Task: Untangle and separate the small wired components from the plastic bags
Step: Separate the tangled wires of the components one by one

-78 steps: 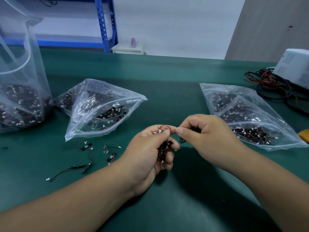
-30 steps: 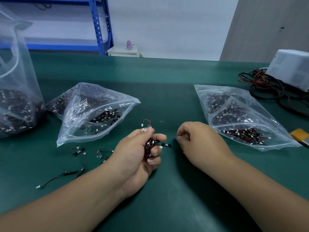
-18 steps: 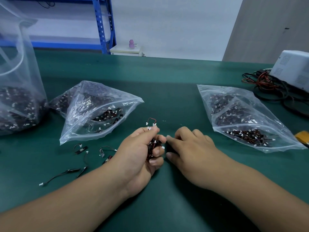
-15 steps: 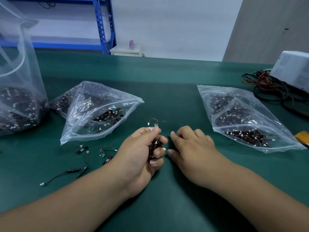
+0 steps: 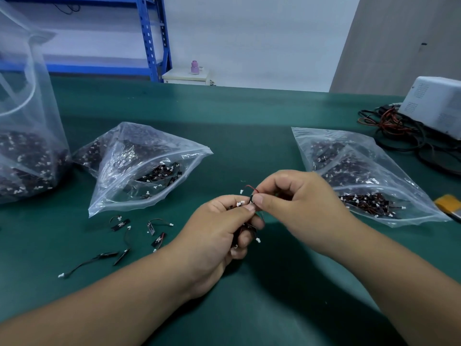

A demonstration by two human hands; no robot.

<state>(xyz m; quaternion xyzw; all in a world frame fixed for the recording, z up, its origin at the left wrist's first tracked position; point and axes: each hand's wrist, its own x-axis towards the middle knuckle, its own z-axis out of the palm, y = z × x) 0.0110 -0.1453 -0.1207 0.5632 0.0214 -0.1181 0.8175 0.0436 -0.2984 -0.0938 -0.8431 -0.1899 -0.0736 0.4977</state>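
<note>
Left hand (image 5: 214,236) was curled round a clump (image 5: 245,228) of small wired parts, thumb on top, white plugs showing between the fingers. Right hand (image 5: 296,203) was closed in a pinch, thumb and forefinger on a red-and-black wire (image 5: 250,188) looping up just above the clump. A white plug stood free at the loop's left end. Both hands met at the clump, above the green table (image 5: 237,116); whether they rested on it could not be told.

Left of the clump, loose parts (image 5: 120,224) lay singly on the table. Up-left of the clump an open bag (image 5: 139,168) lay on its side, parts near its mouth. Far left of the clump stood a tall bag (image 5: 27,146), its bottom full of parts. Right of the clump lay a third bag (image 5: 361,181), also holding parts. Far right of the clump a yellow item (image 5: 449,203) was partly cut off by the frame edge. Up-right of the clump, coiled cables (image 5: 399,131) lay beside a white box (image 5: 434,101).
</note>
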